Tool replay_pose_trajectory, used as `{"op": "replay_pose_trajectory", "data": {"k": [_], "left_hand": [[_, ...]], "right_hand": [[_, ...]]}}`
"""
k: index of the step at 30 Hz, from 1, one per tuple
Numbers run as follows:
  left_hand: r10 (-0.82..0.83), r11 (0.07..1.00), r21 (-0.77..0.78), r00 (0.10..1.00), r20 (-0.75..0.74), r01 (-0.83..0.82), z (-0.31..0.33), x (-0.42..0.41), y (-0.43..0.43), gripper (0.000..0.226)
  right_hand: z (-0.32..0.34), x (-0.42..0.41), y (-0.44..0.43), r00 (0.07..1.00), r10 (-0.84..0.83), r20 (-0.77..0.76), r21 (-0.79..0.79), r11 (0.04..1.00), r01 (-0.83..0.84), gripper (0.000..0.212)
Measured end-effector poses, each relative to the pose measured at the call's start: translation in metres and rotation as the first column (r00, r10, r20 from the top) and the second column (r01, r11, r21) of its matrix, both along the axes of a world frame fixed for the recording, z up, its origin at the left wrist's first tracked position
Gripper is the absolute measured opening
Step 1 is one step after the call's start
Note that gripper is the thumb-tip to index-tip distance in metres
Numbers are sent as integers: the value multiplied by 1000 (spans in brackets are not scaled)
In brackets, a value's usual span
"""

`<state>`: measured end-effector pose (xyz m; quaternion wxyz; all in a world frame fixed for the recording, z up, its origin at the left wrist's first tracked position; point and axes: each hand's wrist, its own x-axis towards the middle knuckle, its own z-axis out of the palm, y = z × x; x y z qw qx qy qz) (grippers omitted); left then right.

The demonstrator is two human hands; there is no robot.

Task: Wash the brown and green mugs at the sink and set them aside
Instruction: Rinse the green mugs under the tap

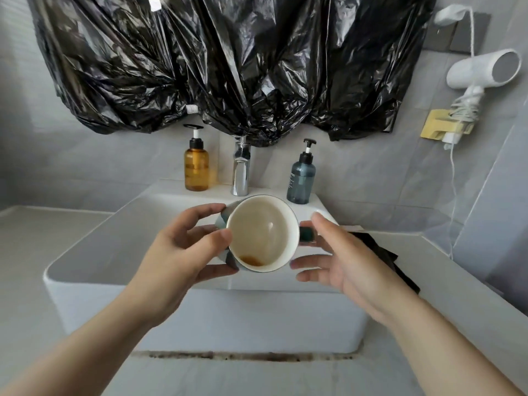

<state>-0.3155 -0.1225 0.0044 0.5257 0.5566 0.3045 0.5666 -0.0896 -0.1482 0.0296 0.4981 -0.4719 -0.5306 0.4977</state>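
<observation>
**Green mug over the sink, not yet under water**

My left hand (177, 252) holds the green mug (263, 232) above the white sink (85, 252). The thumb and fingers are curled around its side. The mug is tilted toward me, so I look into its white inside, where a small brown stain (251, 260) sits near the bottom edge. My right hand (343, 264) is open, with relaxed fingers just beside the mug's handle. I cannot tell if it touches the handle.

I think the main danger is a slip. Only my left fingertips carry the mug, and once water and soap are on it the grip will be weaker. If it drops into the hard sink it can chip or break. The tap (241, 170) is close behind the rim, so a quick lift can knock the mug against the metal. My right arm can also push the blue-grey bottle (302, 178) off its ledge when I reach for the tap.

I count one mug; the brown mug is not in view. There are two pump bottles, the blue-grey one and an amber bottle (196, 170), one on each side of the one tap. There is one hair dryer (483, 71) on the wall, and one dark crumpled thing (383, 252) on the surface (43, 238) at the right.
</observation>
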Motion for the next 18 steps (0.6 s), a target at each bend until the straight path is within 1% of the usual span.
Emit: {"op": "replay_pose_trajectory", "data": {"k": [1, 3, 4, 6, 8, 9, 12, 15, 17, 18], "left_hand": [[13, 1000, 15, 1000, -13, -13, 0, -2, 5, 70], [35, 998, 52, 998, -53, -32, -2, -2, 14, 71], [41, 997, 66, 996, -78, -36, -4, -1, 19, 71], [53, 997, 63, 992, -113, -46, -9, 3, 29, 72], [35, 999, 6, 992, -124, -35, -13, 6, 37, 74], [8, 999, -34, 992, -129, -12, -14, 9, 41, 75], [-56, 989, -142, 991, -120, 39, -14, 16, 50, 65], [-54, 959, -280, 997, -53, 37, -14, 22, 58, 62], [-64, 932, -361, 996, -65, 36, -14, 24, 60, 59], [-72, 925, -378, 995, -76, 38, -15, 24, 60, 55]], "right_hand": [[2, -4, 8, 998, 53, -40, -97, 994, -57, 61], [0, -13, 24, 990, 104, -100, -201, 972, -123, 55], [-2, -15, 32, 993, 73, -94, -219, 971, -92, 50], [-7, -19, 48, 998, -39, -41, -222, 975, 29, 38], [-11, -20, 60, 992, -127, -20, -241, 963, 119, 30], [-12, -19, 64, 985, -164, -46, -261, 954, 146, 29], [-19, -17, 70, 953, -236, -192, -321, 933, 166, 25], [-30, -18, 73, 916, -287, -281, -325, 926, 190, 26], [-36, -17, 74, 912, -302, -279, -299, 929, 216, 28], [-38, -16, 74, 920, -303, -251, -274, 933, 232, 29]]}}
